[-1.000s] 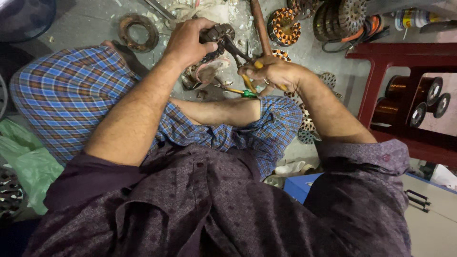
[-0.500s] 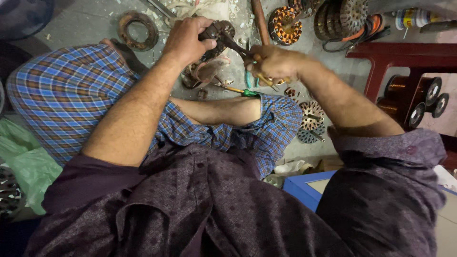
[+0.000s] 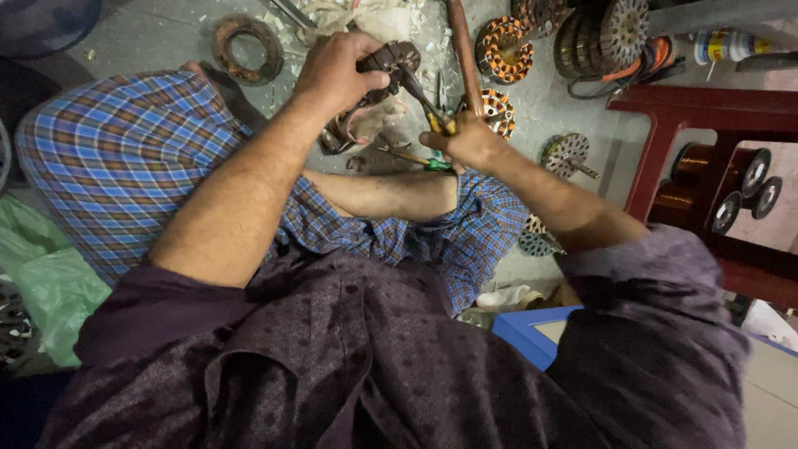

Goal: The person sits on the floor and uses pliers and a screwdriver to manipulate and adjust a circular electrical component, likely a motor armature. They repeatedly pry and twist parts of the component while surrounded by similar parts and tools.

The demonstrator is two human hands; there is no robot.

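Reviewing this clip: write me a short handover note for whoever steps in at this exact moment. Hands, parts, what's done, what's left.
Left hand: closed around a dark metal motor part, held up over the floor.
Right hand: gripping pliers with yellow handles, whose tip meets the motor part.
Nearby: a green-handled screwdriver lies on the floor under the hands; copper-wound coils and a rusty ring sit further out; copper wire spools rest under the red stool.
Done: white scraps are scattered on the floor.
Left: the pliers are engaged on the part; how far along it is cannot be told.

Dark purple patterned shirt (image 3: 366, 366), sleeves pushed above elbows; blue checked wrap (image 3: 125, 158) over crossed legs.
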